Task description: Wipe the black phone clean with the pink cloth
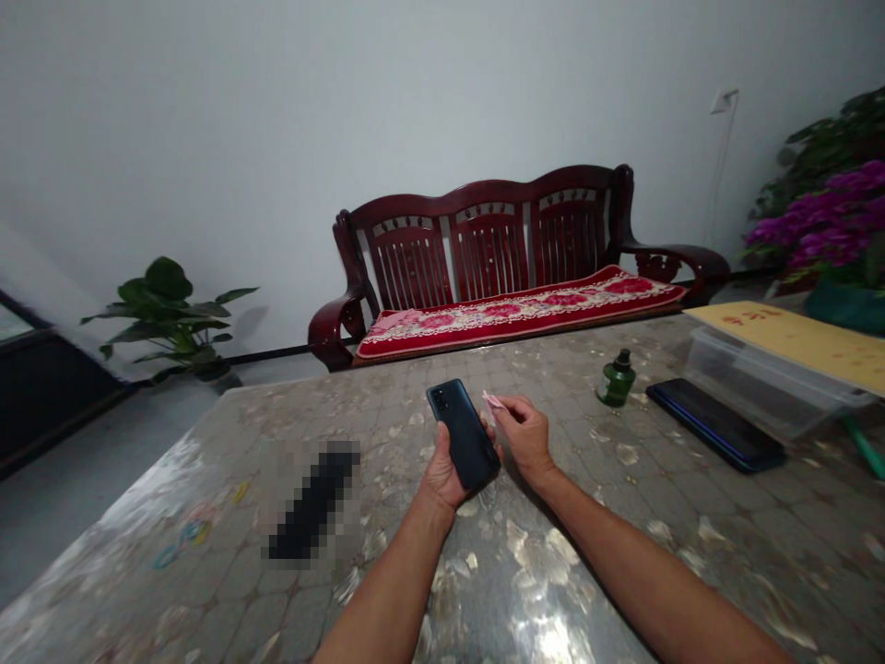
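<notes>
The dark phone point(465, 441) is up over the middle of the desk point(387, 415), tilted, its back and camera cluster facing the person. The left hand point(444, 475) cradles it low down, thumb along one long edge and the other fingers curled round the opposite one. Right beside it, the right hand point(529, 438) has thumb and forefinger pinched on a thin pink slip point(489, 398), near the phone's edge. Over to the left I see a dark object point(311, 507), too blocky to make out, and some coloured bands point(197, 532). To the right stand a small green bottle point(616, 382), a second phone point(715, 424) lying flat, and a clear plastic box point(753, 383) with a yellow sheet point(795, 341) on top. Beyond the desk there's a carved wooden bench point(484, 240) with a red floral cover point(518, 314), a leafy plant point(166, 309) off to its left.
</notes>
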The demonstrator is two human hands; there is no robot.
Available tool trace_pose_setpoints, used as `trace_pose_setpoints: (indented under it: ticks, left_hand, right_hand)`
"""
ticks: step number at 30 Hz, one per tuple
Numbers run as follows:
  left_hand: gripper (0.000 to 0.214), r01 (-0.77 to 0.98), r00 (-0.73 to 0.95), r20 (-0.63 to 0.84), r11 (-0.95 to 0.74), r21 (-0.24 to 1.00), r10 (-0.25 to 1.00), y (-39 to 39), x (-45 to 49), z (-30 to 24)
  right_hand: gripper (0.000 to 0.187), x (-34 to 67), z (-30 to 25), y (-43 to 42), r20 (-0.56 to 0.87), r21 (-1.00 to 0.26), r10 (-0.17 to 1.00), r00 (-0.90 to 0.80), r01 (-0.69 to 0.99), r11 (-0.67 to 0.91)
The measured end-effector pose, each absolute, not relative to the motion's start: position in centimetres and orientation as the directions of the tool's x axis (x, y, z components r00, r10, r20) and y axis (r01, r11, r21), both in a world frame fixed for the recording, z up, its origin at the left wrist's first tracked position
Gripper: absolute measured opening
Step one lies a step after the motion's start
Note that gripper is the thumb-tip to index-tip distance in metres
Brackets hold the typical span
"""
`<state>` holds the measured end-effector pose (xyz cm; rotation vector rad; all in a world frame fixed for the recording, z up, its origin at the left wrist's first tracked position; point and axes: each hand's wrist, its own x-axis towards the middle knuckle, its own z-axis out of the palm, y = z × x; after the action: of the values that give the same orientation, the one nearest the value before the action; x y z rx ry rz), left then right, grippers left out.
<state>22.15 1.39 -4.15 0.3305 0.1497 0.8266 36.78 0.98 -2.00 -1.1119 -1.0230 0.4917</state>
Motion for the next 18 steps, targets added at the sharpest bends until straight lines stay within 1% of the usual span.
trace_pose_setpoints:
  ticks: [3,6,12,16,18]
  left_hand:
    - [0.052,-0.717,0.644,-0.031,0.617,0.324,0.765,1.5,22.1,-3.9]
    - [0.057,-0.75,0.604,-0.073,0.596,0.287,0.794,1.8,22.0,-3.5]
    - [0.063,-0.809,0.536,-0.114,0.547,0.213,0.837,2.3,21.9,-2.9]
    - [0.066,-0.852,0.474,-0.178,0.501,0.154,0.862,2.6,22.1,-2.3]
    - [0.065,-0.864,0.447,-0.207,0.48,0.151,0.87,2.8,22.2,-2.1]
  right_hand:
    - [0.021,36.8,-2.1,1.0,0.428,-0.899,0.764,0.483,0.137,0.417]
    - [0.02,36.8,-2.1,1.0,0.448,-0.889,0.755,0.479,0.151,0.432]
    - [0.018,36.7,-1.5,0.6,0.5,-0.864,0.736,0.456,0.214,0.455]
    - [0.017,36.2,-0.6,-0.1,0.54,-0.842,0.728,0.424,0.264,0.471]
    - [0.015,35.9,-0.2,-0.5,0.556,-0.831,0.726,0.405,0.29,0.475]
